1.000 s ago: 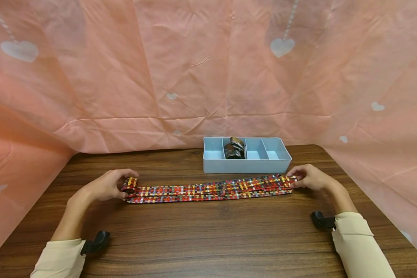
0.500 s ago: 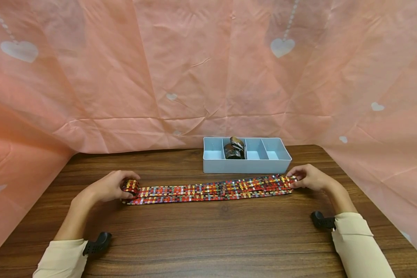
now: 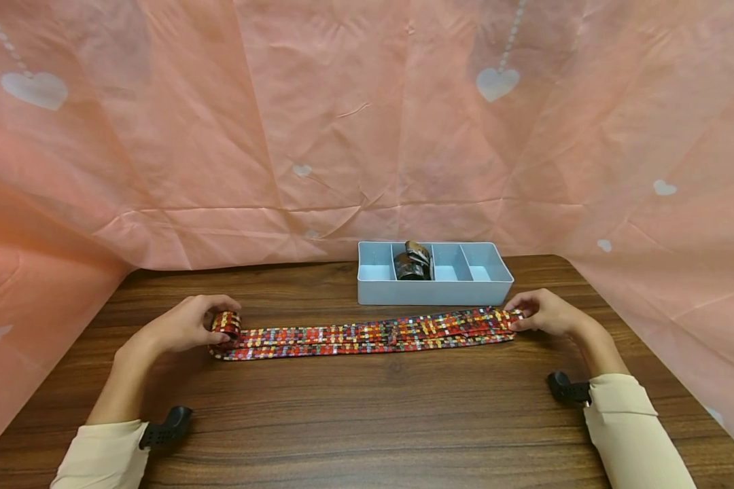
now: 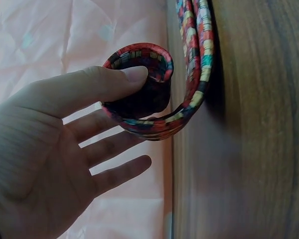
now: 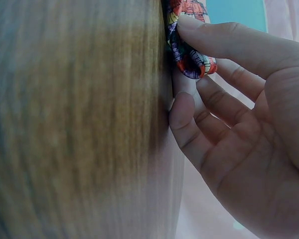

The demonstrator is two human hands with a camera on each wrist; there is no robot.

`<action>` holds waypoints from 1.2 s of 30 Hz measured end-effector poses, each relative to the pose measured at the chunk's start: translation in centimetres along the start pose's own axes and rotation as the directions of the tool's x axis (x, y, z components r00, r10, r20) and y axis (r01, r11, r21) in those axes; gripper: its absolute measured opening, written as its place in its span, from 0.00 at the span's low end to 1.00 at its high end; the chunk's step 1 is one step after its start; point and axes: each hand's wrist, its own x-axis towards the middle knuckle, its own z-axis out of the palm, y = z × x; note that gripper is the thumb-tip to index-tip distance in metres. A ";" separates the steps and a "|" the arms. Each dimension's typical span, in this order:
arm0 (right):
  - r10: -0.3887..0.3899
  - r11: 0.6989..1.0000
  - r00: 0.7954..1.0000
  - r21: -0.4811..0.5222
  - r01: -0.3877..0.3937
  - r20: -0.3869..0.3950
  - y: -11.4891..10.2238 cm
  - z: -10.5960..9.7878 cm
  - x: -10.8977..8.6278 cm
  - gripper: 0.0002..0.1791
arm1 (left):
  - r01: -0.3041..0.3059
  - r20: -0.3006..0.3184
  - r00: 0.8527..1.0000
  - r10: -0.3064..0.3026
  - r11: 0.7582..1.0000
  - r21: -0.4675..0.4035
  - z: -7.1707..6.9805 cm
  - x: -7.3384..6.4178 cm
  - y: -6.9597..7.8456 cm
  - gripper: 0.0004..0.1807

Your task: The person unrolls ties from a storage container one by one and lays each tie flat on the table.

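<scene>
Straight to the strip (image 3: 336, 334), laid across the tabletop (image 3: 391, 421) between left and right edges, nearly in line with the far edge, and wound at its left end into a coil (image 3: 226, 323). Gripping that coil with the left hand (image 3: 186, 324), thumb hooked inside; pinching the right end narrowly between thumb and fingers with the right hand (image 3: 547, 312). Wound loosely, so could spring apart if let go. Might skew, too, with two lengths lying slightly unevenly. With too hard a pull leftward, might slip from the right pinch. On to the box (image 3: 434, 293) by the far edge, with a brown roll (image 3: 411, 266) inside; could get knocked, so close to the right hand at its near right corner.
</scene>
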 end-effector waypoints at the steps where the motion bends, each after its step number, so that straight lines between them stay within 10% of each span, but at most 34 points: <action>1: 0.000 1.000 1.000 -0.001 0.000 0.000 0.0 0.0 0.0 0.17 | -0.005 -0.003 1.000 0.005 1.000 0.000 -0.1 -0.1 0.0 0.25; 36: 0.026 1.000 1.000 -0.010 -0.026 0.001 0.2 0.0 0.1 0.17 | 0.055 -0.025 0.998 -0.055 0.998 0.004 -2.3 -2.4 -1.6 0.32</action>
